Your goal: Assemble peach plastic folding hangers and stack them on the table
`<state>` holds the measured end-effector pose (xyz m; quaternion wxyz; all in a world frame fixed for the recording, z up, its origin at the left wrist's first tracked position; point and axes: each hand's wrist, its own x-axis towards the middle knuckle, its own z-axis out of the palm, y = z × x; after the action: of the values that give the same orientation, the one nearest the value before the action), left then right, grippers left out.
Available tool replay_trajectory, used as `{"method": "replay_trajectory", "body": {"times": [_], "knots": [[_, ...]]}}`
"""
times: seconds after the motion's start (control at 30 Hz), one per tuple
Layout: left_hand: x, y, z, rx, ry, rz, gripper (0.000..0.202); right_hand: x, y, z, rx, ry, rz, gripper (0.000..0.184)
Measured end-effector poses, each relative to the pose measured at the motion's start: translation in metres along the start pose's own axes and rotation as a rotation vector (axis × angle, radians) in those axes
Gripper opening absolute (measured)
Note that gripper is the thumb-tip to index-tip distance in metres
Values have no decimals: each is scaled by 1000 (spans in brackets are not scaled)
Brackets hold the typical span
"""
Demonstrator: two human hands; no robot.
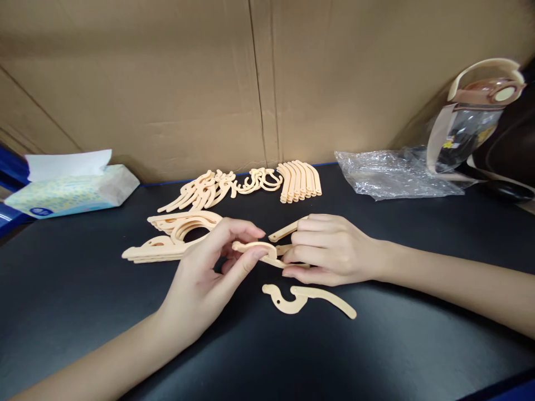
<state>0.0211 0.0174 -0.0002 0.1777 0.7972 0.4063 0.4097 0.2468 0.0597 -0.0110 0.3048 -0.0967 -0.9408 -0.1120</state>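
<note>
My left hand (217,267) pinches a curved beige plastic hanger piece (258,246) between thumb and fingers. Its right end meets the fingertips of my right hand (328,250), closed around the other end of that piece; my fingers hide the join. More beige hanger arms (288,229) show beside and beneath my right hand. Just in front of both hands lies a hook-shaped piece with a curved arm (309,298), seemingly joined. Left of my left hand, folded hanger assemblies (154,253) are stacked, partly covered by that hand.
Along the back of the black table (167,334) lie loose curved arms (204,189), hook pieces (261,179) and a row of arms (298,181). A tissue pack (75,192) is at left. Crumpled clear plastic (397,175) and a water bottle (472,128) stand right, before a cardboard wall (167,83).
</note>
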Motion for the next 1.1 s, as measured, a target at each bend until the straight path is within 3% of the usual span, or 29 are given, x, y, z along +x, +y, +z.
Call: {"method": "replay_trajectory", "body": {"times": [0.43,0.67,0.9,1.1], "knots": [[1,2,4,-268,-52,-88,31,5,-9,0,-44,-26,-117,44],[3,1,4,-255,-35,-138,45,5,-10,-1,-39,-11,-135,39],[3,-1,4,-276,-89,-154,60,4,-6,-4,-60,65,2,33],[0,-1,2,-157,-103,-193,57,3,-4,-2,-125,94,104,32]]}}
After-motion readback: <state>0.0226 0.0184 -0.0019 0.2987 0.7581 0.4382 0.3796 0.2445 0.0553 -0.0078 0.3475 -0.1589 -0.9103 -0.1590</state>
